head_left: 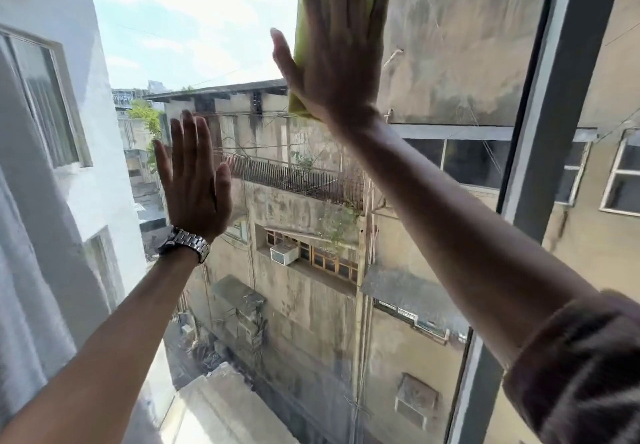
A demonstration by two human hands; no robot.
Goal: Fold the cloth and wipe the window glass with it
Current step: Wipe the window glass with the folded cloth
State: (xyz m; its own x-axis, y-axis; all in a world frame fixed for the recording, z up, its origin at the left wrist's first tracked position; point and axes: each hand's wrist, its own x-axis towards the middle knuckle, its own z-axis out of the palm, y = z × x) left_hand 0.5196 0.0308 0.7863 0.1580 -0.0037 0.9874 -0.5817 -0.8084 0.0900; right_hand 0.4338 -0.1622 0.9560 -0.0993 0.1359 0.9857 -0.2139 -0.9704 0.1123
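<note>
A folded yellow-green cloth (308, 27) lies flat against the window glass (214, 38) near the top of the view. My right hand (341, 48) presses on it with the palm, fingers spread upward and running out of the frame's top edge. My left hand (194, 180), with a metal watch at the wrist, rests flat on the glass lower and to the left, fingers apart and holding nothing.
A dark grey window frame post (550, 104) stands upright at the right of the pane. A pale curtain (24, 270) hangs along the left edge. Through the glass are weathered buildings, a balcony railing and sky.
</note>
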